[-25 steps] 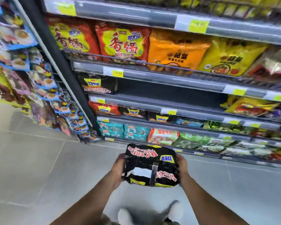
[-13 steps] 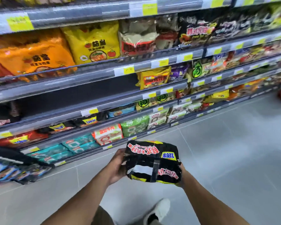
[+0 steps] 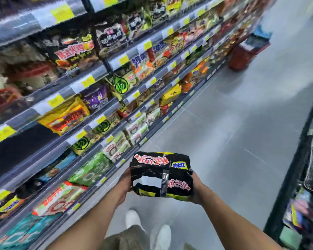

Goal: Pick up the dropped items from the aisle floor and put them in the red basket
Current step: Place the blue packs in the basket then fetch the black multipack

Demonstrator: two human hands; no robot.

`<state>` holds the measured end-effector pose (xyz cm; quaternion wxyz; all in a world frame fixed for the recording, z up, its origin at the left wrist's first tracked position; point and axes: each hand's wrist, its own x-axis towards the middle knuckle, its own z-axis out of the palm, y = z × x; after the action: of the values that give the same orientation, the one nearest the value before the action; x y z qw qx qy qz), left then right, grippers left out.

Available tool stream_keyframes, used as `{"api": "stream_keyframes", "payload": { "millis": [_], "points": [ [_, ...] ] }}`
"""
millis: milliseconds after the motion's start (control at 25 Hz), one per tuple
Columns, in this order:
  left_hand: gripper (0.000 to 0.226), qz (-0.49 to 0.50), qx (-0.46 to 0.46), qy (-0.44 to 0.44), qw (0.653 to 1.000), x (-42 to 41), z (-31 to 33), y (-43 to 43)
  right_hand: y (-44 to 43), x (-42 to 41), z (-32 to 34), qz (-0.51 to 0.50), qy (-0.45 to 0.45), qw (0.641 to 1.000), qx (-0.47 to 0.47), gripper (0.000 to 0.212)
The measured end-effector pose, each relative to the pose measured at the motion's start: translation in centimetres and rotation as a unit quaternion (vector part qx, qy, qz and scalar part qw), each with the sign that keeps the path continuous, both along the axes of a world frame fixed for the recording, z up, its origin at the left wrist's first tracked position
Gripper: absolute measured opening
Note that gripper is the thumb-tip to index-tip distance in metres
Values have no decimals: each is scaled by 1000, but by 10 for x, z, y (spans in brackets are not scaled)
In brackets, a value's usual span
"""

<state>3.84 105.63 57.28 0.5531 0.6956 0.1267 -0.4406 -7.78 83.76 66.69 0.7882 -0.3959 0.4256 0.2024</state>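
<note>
A black multipack of noodles with red and yellow print is held in front of me at waist height. My left hand grips its left end and my right hand grips its right end, fingers curled under the pack. Far down the aisle at the upper right stands the red basket on the floor, blurred, with something white and blue in or on it.
Stocked shelves of noodle packs run along my left side. A dark shelf unit stands on my right. The grey tiled aisle floor stretches between them toward the basket. My white shoes show below.
My view has swung to the right along the aisle, so the red basket now appears far ahead. Both hands keep the same hold on the black pack.
</note>
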Motion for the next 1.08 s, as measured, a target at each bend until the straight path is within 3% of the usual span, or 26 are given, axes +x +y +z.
{"api": "stream_keyframes", "payload": {
  "millis": [80, 200, 400, 600, 760, 920, 1080],
  "points": [
    [48, -18, -29, 44, 998, 18, -1, -44, -33, 4, -22, -30, 59, 997, -47, 47],
    [38, -43, -46, 95, 993, 47, -8, -95, -74, 18, -35, -65, 68, 993, -71, 45],
    [51, -90, -31, 90, 991, 120, -14, -191, -152, 61, -46, -125, 95, 983, -100, 38],
    [38, -181, -26, 79, 980, 186, 3, -288, -228, 102, -45, -169, 119, 971, -117, 42],
    [38, -217, -34, 71, 973, 216, 6, -359, -285, 120, -51, -222, 125, 961, -106, 51],
    [38, -240, -33, 77, 967, 238, -1, -434, -348, 133, -58, -242, 107, 960, -86, 40],
    [42, -254, -36, 78, 963, 254, -6, -522, -431, 142, -80, -266, 103, 954, -95, 42]
  ]
}}
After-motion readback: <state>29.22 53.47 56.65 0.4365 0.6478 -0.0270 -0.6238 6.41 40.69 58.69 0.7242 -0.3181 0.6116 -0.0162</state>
